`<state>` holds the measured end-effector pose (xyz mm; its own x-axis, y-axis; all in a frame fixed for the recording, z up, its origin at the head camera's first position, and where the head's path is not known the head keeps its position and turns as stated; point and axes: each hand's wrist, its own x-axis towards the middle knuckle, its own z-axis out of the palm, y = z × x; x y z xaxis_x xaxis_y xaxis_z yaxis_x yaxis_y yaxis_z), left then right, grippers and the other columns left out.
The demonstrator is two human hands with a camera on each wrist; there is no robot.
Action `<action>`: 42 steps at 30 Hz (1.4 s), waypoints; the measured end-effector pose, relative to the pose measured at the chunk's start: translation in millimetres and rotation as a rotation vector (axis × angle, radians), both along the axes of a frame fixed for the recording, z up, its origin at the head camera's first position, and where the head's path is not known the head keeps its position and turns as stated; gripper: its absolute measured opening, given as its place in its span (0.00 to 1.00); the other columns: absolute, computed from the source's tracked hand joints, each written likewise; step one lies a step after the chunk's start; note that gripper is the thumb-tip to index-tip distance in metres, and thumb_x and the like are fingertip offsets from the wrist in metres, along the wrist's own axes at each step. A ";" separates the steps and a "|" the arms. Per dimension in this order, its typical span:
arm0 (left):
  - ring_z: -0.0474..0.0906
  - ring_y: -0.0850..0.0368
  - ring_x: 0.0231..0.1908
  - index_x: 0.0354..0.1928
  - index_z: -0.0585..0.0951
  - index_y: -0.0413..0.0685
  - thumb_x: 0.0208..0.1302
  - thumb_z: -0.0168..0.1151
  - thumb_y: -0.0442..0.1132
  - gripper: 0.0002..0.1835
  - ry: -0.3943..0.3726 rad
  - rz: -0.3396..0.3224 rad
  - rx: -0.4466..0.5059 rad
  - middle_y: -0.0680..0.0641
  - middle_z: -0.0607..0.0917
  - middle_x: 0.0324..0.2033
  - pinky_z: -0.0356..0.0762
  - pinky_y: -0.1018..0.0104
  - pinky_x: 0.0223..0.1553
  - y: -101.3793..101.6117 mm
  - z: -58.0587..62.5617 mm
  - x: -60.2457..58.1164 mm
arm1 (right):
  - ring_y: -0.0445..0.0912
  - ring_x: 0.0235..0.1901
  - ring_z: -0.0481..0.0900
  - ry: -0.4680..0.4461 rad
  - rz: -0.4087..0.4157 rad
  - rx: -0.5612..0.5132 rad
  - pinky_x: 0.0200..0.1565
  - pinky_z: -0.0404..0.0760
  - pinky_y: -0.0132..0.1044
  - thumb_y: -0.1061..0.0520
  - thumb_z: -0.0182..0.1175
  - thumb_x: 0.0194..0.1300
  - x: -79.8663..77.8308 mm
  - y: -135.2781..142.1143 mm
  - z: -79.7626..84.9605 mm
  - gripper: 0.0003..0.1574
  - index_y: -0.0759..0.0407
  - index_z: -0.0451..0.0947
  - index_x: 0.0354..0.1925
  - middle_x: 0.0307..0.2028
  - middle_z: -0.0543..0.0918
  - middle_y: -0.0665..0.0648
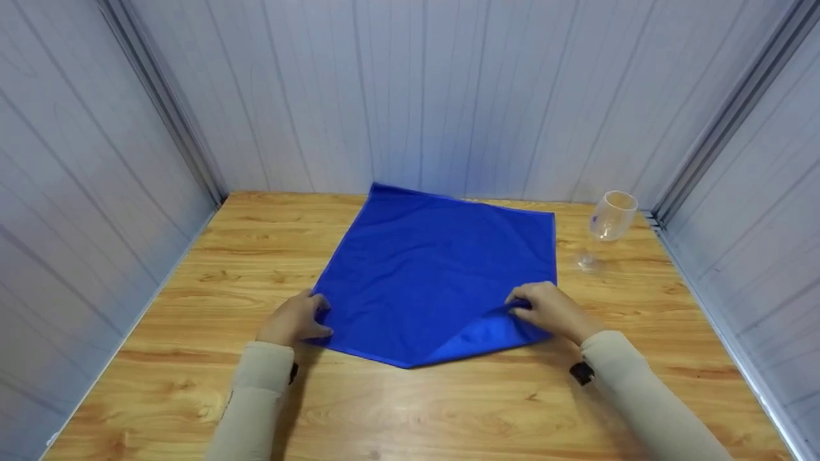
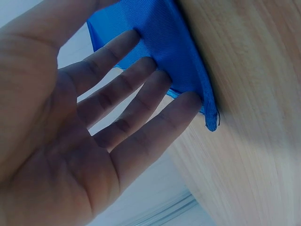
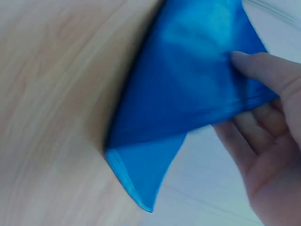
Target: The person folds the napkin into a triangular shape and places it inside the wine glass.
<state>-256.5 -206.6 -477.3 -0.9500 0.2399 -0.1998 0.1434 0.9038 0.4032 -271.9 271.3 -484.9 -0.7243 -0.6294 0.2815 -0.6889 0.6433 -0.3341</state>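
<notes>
A blue cloth lies spread on the wooden table, with its near right part lifted and folded back to show a shinier underside. My left hand is at the near left corner. In the left wrist view its fingertips touch the cloth with the fingers fairly straight and spread; the thumb tip is out of frame. At the near right, my right hand pinches the lifted edge. The right wrist view shows the thumb on the cloth and the other fingers behind it, with one corner hanging below the fold.
A clear stemmed wine glass stands on the table at the back right, beyond my right hand. White panelled walls enclose the wooden table at the back and both sides.
</notes>
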 end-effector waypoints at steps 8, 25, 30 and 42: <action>0.77 0.42 0.51 0.53 0.80 0.37 0.55 0.78 0.40 0.26 0.008 0.002 -0.002 0.40 0.77 0.48 0.75 0.46 0.55 -0.2 -0.3 1.8 | 0.51 0.43 0.84 -0.001 -0.004 -0.041 0.45 0.81 0.49 0.69 0.56 0.67 -17.9 -19.8 -7.9 0.15 0.62 0.85 0.48 0.43 0.87 0.58; 0.77 0.41 0.52 0.53 0.79 0.36 0.57 0.76 0.43 0.26 0.017 0.017 -0.035 0.39 0.78 0.50 0.75 0.46 0.54 3.0 -1.8 1.8 | 0.56 0.49 0.84 -0.049 -0.096 0.094 0.52 0.80 0.53 0.56 0.59 0.74 -47.1 -37.0 -11.7 0.16 0.61 0.85 0.54 0.48 0.86 0.61; 0.78 0.39 0.49 0.50 0.79 0.36 0.59 0.74 0.48 0.25 0.045 0.013 -0.062 0.38 0.79 0.46 0.76 0.45 0.51 7.8 -2.7 1.6 | 0.59 0.57 0.79 -0.082 -0.109 0.116 0.58 0.75 0.54 0.58 0.57 0.75 -51.6 -37.9 -18.7 0.18 0.63 0.82 0.57 0.55 0.83 0.64; 0.80 0.38 0.47 0.51 0.78 0.28 0.64 0.68 0.54 0.32 0.054 0.062 -0.156 0.31 0.81 0.47 0.78 0.45 0.49 26.2 1.0 2.6 | 0.60 0.61 0.76 -0.094 -0.091 0.192 0.62 0.70 0.58 0.57 0.58 0.74 -48.5 -41.2 -26.3 0.18 0.63 0.82 0.57 0.59 0.79 0.67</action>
